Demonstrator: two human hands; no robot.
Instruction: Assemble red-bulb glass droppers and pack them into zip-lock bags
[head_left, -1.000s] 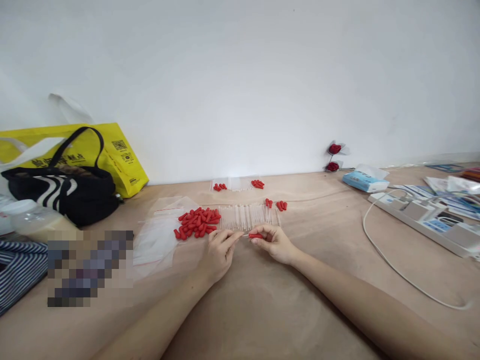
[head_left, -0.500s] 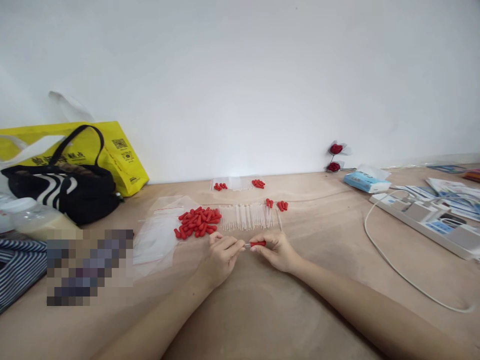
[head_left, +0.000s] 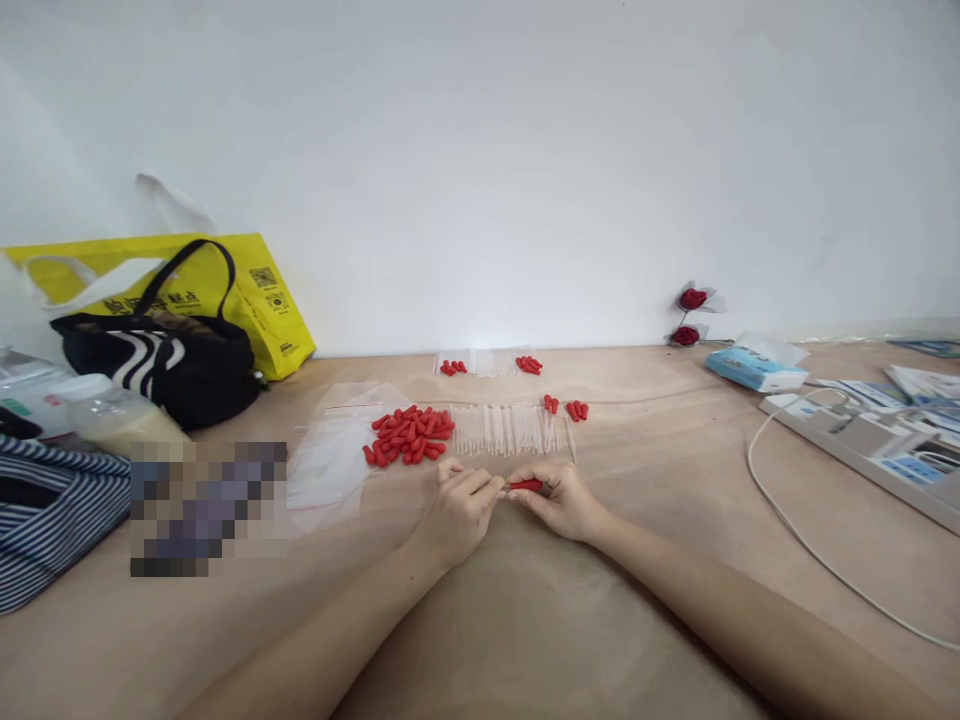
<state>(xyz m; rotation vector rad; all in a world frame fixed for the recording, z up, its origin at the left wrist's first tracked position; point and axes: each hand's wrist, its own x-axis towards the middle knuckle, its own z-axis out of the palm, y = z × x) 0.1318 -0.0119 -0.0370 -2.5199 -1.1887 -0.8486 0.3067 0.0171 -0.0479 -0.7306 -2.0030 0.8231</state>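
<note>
Both hands meet over the surface (head_left: 510,620), just in front of a row of slender clear tubes (head_left: 499,430). The right hand (head_left: 561,500) is closed in a pinch, thumb and fingers gripping a red bulb (head_left: 527,485) that lies roughly level and points toward the left hand. The left hand (head_left: 461,510), its fingers curled, pinches a thin clear tube (head_left: 505,489) at the bulb's narrow end.

Compared with half a second ago, the fingertips of the two hands stand nearer together, and less of the tube shows between them; how deep it sits in the bulb cannot be made out at this scale. One second ago the hands were closer to the row. The whole scene has shifted rightward in the view.

The pile of red bulbs (head_left: 409,435) remains at the row's left end, beside flat clear plastic bags (head_left: 326,470). A loose pair of bulbs (head_left: 577,411) stays just beyond the row's right end.
</note>
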